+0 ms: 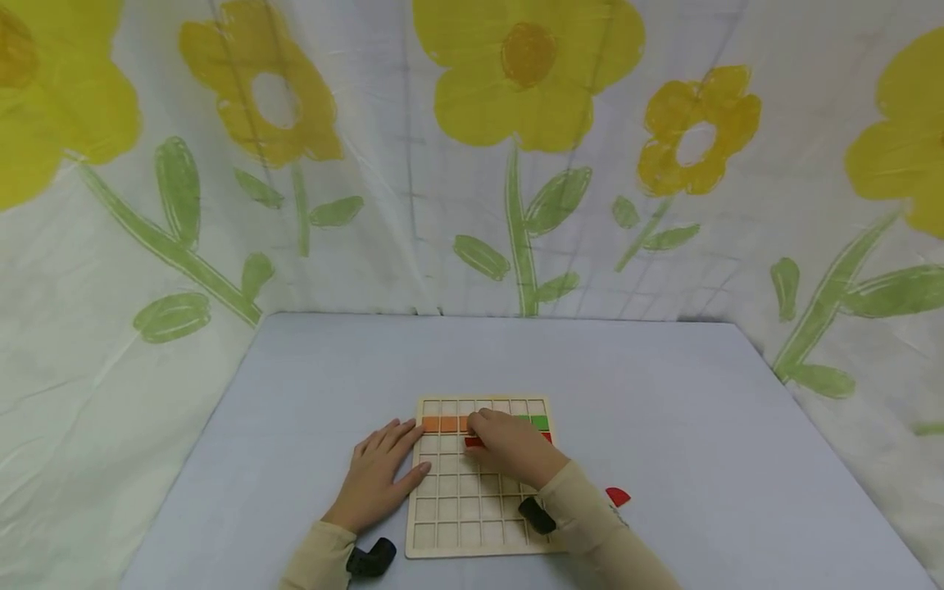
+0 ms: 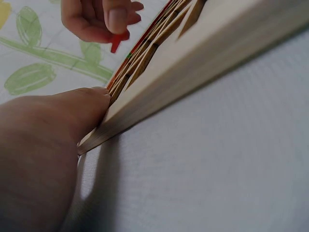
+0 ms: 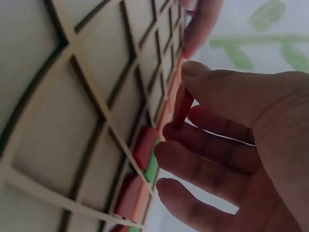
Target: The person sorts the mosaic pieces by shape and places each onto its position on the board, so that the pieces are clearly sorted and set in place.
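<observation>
A wooden grid board point(image 1: 447, 536) lies on the table, its square compartments framed by thin slats. My left hand point(image 1: 376, 477) rests at the board's left edge with fingers extended; its thumb point(image 2: 89, 108) touches the board's side. Over the upper part of the board, my right hand point(image 1: 512, 447) pinches a small red piece point(image 3: 183, 107) between thumb and index finger, above the grid. Orange pieces point(image 1: 440, 424) and green pieces point(image 1: 541, 423) fill parts of one upper row. Red pieces point(image 3: 145, 146) sit in compartments below the green ones; the hand hides part of these rows.
A loose red quarter-circle piece point(image 1: 617, 496) lies on the table right of the board, near my right sleeve. The pale table point(image 1: 664, 393) extends around the board. Behind it hangs a white curtain point(image 1: 383, 205) printed with yellow flowers.
</observation>
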